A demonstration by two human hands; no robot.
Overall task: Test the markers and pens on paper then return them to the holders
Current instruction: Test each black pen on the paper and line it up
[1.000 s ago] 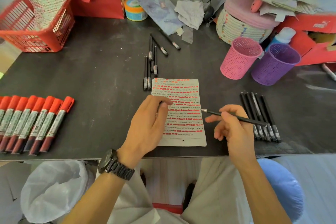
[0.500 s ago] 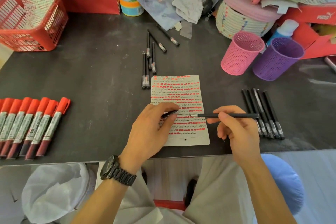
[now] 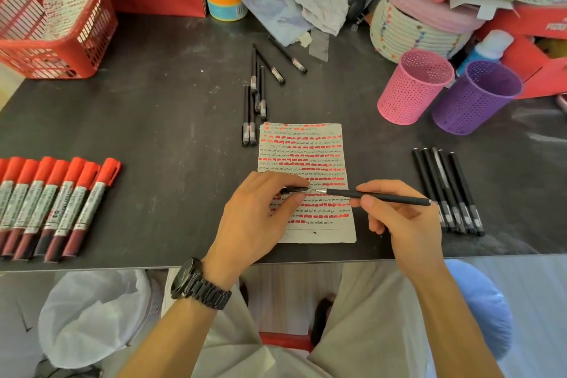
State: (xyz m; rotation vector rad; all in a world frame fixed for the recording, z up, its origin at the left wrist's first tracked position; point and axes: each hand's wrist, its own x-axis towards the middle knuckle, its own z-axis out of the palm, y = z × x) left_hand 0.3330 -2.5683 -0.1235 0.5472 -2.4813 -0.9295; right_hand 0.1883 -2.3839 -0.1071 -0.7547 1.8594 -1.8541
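The right hand (image 3: 402, 218) pinches a black pen (image 3: 377, 197) at mid-barrel, its tip pointing left, just beside the cap (image 3: 294, 190) pinched in the left hand (image 3: 257, 221). Both are over the marked paper (image 3: 306, 147), near the table (image 3: 171, 120) front edge.

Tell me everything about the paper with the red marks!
The paper is an off-white sheet lying flat on the dark table, near its front edge. Rows of red dashes and thin dark scribbles fill it, except a blank strip at the bottom. The left hand, holding a pen cap, covers its left edge, and the pen tip hangs over its middle.
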